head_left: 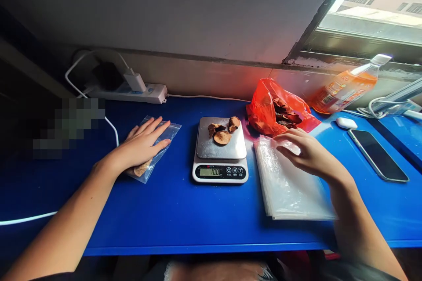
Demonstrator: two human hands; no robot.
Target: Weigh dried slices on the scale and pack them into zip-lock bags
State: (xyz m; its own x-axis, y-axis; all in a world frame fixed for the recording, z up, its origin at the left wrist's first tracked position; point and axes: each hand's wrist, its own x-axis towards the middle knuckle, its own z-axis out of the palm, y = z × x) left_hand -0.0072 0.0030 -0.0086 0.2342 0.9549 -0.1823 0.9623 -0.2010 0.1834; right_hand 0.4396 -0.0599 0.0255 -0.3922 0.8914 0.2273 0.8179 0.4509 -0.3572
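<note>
Head camera: left of the scale (227,153), the left hand (140,147) lies spread on a likely light, slippery plastic bag (170,131), best pinched by its edge; right of it, the right hand (306,149) arches, fingers apart, over clear sleeves (290,193).

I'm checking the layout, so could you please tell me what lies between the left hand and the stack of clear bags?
In the head view, a digital scale bearing brown pieces stands between the left hand and the clear bags.
</note>
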